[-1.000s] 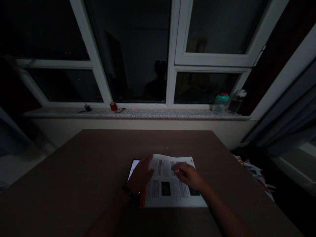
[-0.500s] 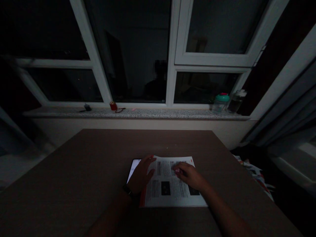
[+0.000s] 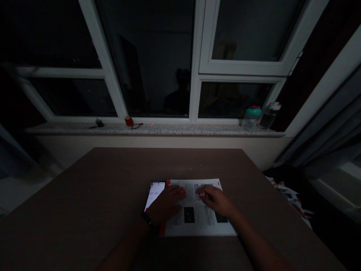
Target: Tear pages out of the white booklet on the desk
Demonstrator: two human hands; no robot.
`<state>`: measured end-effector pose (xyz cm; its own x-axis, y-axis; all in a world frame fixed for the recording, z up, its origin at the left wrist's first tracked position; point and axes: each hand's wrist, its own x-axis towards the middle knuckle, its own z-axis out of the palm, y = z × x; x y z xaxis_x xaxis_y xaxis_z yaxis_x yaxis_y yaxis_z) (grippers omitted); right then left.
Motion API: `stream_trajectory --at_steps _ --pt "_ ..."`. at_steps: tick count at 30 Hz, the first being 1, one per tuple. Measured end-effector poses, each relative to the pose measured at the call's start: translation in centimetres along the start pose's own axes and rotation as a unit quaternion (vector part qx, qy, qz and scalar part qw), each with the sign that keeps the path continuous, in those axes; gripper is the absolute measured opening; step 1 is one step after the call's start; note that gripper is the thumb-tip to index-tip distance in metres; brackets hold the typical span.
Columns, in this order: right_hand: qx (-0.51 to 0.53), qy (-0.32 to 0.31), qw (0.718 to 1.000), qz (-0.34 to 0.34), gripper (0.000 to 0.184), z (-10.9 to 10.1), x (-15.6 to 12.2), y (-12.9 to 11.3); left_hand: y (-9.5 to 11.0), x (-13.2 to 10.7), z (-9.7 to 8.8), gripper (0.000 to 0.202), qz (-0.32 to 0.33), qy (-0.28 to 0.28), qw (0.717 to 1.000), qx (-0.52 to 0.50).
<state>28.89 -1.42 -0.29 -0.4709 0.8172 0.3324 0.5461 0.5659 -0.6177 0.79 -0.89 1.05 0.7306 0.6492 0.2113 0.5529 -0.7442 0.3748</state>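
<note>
A printed booklet (image 3: 197, 218) with text and dark pictures lies flat on the brown table (image 3: 98, 195). My left hand (image 3: 166, 205) rests on its left part, fingers spread flat across the page, with a dark watch on the wrist. My right hand (image 3: 216, 200) lies on the upper middle of the page, fingers curled and fingertips pressing the paper. A lit phone (image 3: 154, 195) lies on the table just left of the booklet, partly under my left hand.
A stone window sill (image 3: 169, 130) runs behind the table, with a small red jar (image 3: 129, 121), a teal-lidded bottle (image 3: 252, 117) and a clear bottle (image 3: 269, 115). Dark window panes rise above. Papers (image 3: 290, 197) lie on the floor at right.
My left hand slid right and down onto the page, flattening its raised upper left corner. More of the phone screen shows now. My right hand barely moved.
</note>
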Motion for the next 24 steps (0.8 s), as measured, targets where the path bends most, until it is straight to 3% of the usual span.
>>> stream_trajectory --at_steps 10,16,24 --pt "0.041 -0.003 0.999 -0.005 0.019 0.4 0.2 -0.7 1.1 0.2 0.7 0.048 0.035 -0.027 0.999 0.011" --pt "0.060 -0.037 0.996 -0.046 0.022 0.4 0.3 -1.8 1.7 0.5 0.8 0.059 0.052 -0.042 0.998 -0.005" --pt "0.043 -0.039 0.997 -0.047 0.018 0.4 0.3 -1.6 1.9 0.6 0.0 0.054 0.054 -0.016 0.998 -0.025"
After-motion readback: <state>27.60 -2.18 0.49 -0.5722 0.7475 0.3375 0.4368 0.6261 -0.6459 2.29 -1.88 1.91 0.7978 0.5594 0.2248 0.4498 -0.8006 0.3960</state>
